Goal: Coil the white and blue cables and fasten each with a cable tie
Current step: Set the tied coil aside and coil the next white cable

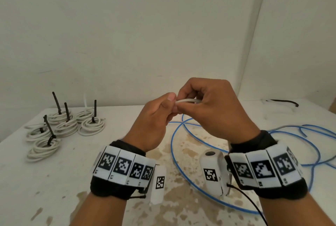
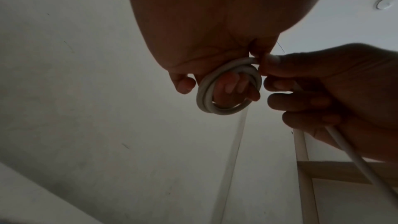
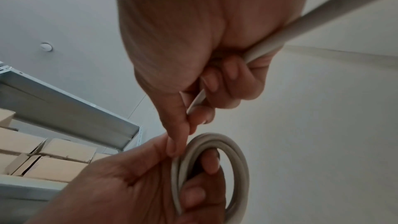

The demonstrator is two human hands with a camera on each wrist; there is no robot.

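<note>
Both hands are raised above the table, close together. My left hand (image 1: 163,109) grips a small coil of white cable (image 2: 228,89), a few loops wound round its fingers; the same coil (image 3: 215,168) shows in the right wrist view. My right hand (image 1: 205,105) pinches the cable's free run (image 3: 269,40) between thumb and curled fingers, right beside the coil. In the head view only a short bit of white cable (image 1: 187,100) shows between the hands. A long blue cable (image 1: 181,162) lies loose on the table under and right of my wrists.
Several tied white coils (image 1: 61,127) with upright black tie tails sit at the table's back left. A black cable tie (image 1: 283,101) lies at the back right. The stained white table (image 1: 72,180) meets walls behind and to the right. Cardboard boxes (image 3: 53,159) sit on shelving.
</note>
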